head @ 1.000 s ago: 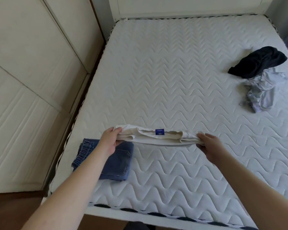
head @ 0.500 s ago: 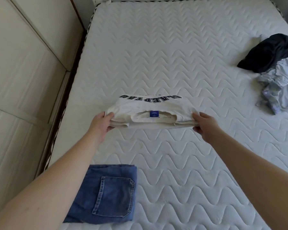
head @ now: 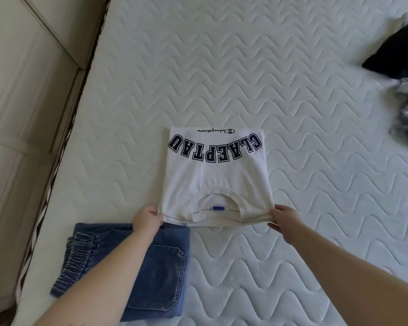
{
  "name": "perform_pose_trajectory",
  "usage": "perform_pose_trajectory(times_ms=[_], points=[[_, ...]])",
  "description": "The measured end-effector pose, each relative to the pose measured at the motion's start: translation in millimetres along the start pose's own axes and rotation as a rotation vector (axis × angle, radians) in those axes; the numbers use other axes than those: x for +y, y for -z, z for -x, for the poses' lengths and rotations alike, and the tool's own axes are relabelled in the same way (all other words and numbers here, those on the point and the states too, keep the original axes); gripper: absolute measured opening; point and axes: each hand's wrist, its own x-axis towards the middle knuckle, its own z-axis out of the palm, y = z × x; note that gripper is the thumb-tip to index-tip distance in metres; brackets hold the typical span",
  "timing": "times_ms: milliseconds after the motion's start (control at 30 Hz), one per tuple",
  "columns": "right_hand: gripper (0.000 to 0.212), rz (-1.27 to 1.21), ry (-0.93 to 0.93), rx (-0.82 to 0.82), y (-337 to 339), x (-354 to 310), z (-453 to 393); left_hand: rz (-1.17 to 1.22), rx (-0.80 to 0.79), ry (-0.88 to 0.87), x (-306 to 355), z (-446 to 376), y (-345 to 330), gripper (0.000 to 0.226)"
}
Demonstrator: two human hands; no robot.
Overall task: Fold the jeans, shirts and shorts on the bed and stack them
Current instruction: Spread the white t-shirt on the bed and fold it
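Left hand (head: 147, 221) and right hand (head: 283, 218) each pinch near corners of folded white cotton shirt (head: 216, 177), flat rectangle on quilted wavy-stitched bed (head: 245, 78). Folded denim jeans (head: 160, 274) just beside, lower left. Crumpled dark clothes (head: 396, 55) far right.

mattress (head: 222, 67) far side open | jeans (head: 156, 267) near-left | clothes heap (head: 400, 74) right

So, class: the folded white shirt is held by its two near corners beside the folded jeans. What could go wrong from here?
1. The white shirt is pinched only at its near corners by the left hand and right hand, so lifting may spill its layers.
2. The jeans look narrower than the shirt, so it may overhang.
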Motion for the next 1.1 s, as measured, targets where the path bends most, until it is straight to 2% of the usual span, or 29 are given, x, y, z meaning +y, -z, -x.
perform_pose_trajectory(times_ms=[67,100,167,233,333,467,633,800,1100], points=[[0.033,0.056,-0.023,0.015,4.1,1.8,1.7,-0.172,0.047,-0.072,0.2,6.7,2.3,0.029],[0.037,0.092,-0.044,0.023,7.6,2.6,3.2,-0.198,0.058,-0.106,1.6,11.3,4.1,0.029],[0.033,0.186,-0.089,0.039,18.4,4.9,10.2,-0.183,0.072,-0.119,3.1,18.2,5.9,0.008],[0.027,0.302,-0.108,0.033,31.9,9.4,21.9,-0.195,0.079,-0.138,4.9,30.4,7.3,0.027],[0.024,0.368,-0.065,-0.051,54.6,19.6,49.3,-0.202,0.020,-0.250,11.7,64.9,9.2,0.022],[0.030,0.443,0.071,-0.173,86.9,28.6,93.2,-0.310,-0.078,-0.412,20.4,120.8,11.4,0.019],[0.033,0.883,0.384,-0.177,137.9,44.5,149.1,-0.557,-0.191,-0.603,24.1,199.0,13.2,0.030],[0.043,1.024,0.587,-0.153,196.2,56.2,198.8,-0.828,-0.142,-0.730,24.7,277.0,3.1,0.036],[0.054,1.230,0.867,0.086,310.9,101.7,266.5,-1.147,0.013,-0.836,25.4,421.4,-55.2,0.056]])
